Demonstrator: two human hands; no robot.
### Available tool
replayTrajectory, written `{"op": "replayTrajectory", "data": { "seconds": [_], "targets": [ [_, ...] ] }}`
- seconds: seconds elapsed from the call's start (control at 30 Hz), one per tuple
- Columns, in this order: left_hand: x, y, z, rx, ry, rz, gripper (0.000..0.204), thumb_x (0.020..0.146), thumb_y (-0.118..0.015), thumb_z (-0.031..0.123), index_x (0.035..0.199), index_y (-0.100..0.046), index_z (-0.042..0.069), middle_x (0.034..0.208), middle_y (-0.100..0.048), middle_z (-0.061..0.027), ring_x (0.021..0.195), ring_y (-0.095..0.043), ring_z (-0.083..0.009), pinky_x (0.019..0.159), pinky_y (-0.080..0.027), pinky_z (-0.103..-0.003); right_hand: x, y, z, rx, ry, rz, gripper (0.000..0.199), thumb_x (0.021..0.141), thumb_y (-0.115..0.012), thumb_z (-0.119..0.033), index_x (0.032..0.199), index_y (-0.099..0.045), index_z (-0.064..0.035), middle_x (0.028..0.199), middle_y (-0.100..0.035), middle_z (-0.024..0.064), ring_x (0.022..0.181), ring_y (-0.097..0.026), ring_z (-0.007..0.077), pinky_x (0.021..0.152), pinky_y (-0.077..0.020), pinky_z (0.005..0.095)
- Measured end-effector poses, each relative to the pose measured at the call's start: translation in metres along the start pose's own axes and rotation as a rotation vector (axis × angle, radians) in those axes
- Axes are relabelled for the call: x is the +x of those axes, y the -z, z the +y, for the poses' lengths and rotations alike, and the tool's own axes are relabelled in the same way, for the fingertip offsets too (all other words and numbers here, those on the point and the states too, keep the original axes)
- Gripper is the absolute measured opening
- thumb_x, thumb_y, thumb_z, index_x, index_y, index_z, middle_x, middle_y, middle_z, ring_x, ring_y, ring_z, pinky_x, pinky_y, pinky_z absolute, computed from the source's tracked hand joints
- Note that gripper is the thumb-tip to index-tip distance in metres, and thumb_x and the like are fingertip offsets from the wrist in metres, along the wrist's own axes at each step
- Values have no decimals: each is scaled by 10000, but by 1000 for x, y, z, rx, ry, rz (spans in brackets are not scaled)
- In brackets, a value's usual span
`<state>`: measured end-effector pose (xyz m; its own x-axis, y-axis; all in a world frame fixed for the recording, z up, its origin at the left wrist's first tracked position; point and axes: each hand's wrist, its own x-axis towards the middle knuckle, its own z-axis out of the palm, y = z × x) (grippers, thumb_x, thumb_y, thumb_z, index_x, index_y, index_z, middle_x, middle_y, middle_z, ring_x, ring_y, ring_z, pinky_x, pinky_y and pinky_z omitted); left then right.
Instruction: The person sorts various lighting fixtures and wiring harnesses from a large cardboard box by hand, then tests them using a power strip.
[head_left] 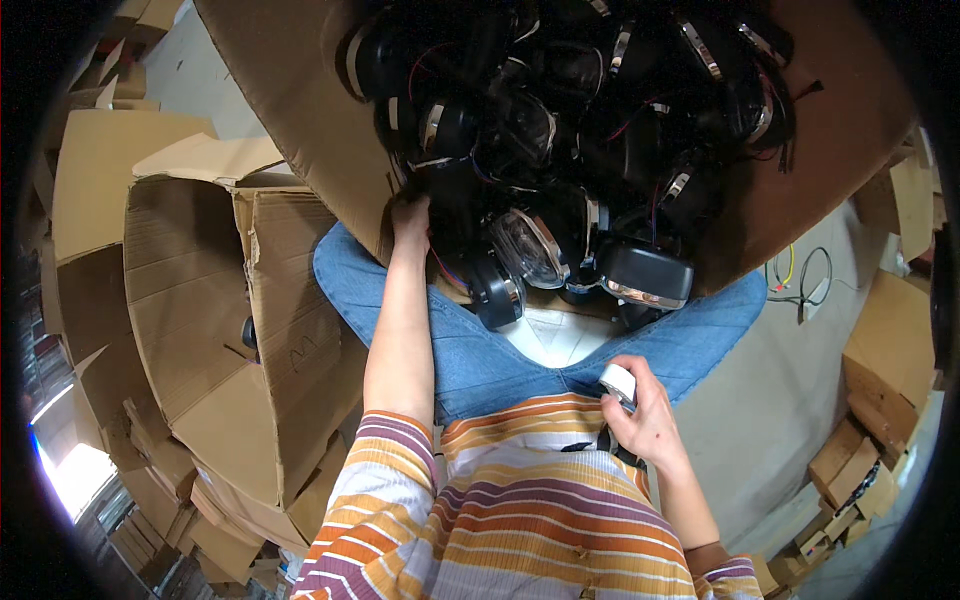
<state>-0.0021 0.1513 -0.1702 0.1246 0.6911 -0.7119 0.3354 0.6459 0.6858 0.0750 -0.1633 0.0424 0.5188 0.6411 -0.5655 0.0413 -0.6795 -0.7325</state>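
Note:
A large cardboard box (290, 95) lies tipped toward me, filled with many black rounded housings (648, 270) that have chrome trim and thin wires. My left hand (410, 222) reaches into the box along its left wall; its fingers vanish in shadow, and whether they grip anything is hidden. Close to that hand hang red and blue wires. A housing with a clear lens (530, 248) lies at the box's near edge. In front of my waist, my right hand (645, 415) is closed around a small white-topped round object (618, 383), whose lower part is covered by the fingers.
To the left stands an open cardboard box (200, 300) with a small black item inside. More cartons (890, 335) and cardboard scraps are piled along the right. On the grey floor (750, 440) at the right lies a black cable (815, 290) with a yellow strand.

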Motion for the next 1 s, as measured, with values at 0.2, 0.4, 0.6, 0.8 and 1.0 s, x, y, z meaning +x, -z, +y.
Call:
{"op": "replayTrajectory", "data": {
  "seconds": [0.2, 0.4, 0.6, 0.8, 1.0],
  "targets": [
    [-30, 1, -5, 296, -839, 139, 188, 728, -561, 113, 893, -561, 23, 733, -581, -90, 664, -556, -221, 599, -426, -292, 4, -4, 10, -10, 58, 54, 278, 648, -468, -21, 923, -428, -29, 704, -494, 80, 615, -489, 161, 560, -396, 260],
    [-87, 1, 4, 520, -1062, 20, 188, 712, -545, 57, 895, -565, 16, 777, -584, -138, 723, -582, -227, 646, -447, -288, 10, -7, 7, 8, 5, 54, 319, 669, -487, -42, 977, -405, -18, 753, -523, 166, 664, -543, 286, 593, -422, 335],
    [-67, -12, 7, 647, -837, -199, 316, 701, -539, 73, 1017, -522, 58, 805, -577, -145, 764, -566, -272, 680, -447, -308, 10, -13, 6, -17, 61, 67, 313, 665, -497, -28, 965, -411, -21, 734, -507, 109, 666, -524, 198, 604, -412, 268],
    [-79, -3, 11, 872, -914, -478, 300, 677, -508, 77, 974, -544, 67, 893, -552, -131, 820, -535, -303, 714, -436, -345, 10, -15, 9, -11, 30, 52, 313, 665, -499, -23, 967, -414, -21, 725, -496, 112, 650, -516, 204, 596, -409, 280],
    [-109, 3, 16, 1086, -1241, -603, 229, 654, -572, 115, 880, -575, 77, 881, -529, -76, 721, -526, -255, 667, -428, -329, 13, -16, 9, -41, 52, 19, 319, 667, -499, -21, 974, -409, -23, 730, -506, 111, 640, -516, 200, 577, -408, 279]
  ]
}}
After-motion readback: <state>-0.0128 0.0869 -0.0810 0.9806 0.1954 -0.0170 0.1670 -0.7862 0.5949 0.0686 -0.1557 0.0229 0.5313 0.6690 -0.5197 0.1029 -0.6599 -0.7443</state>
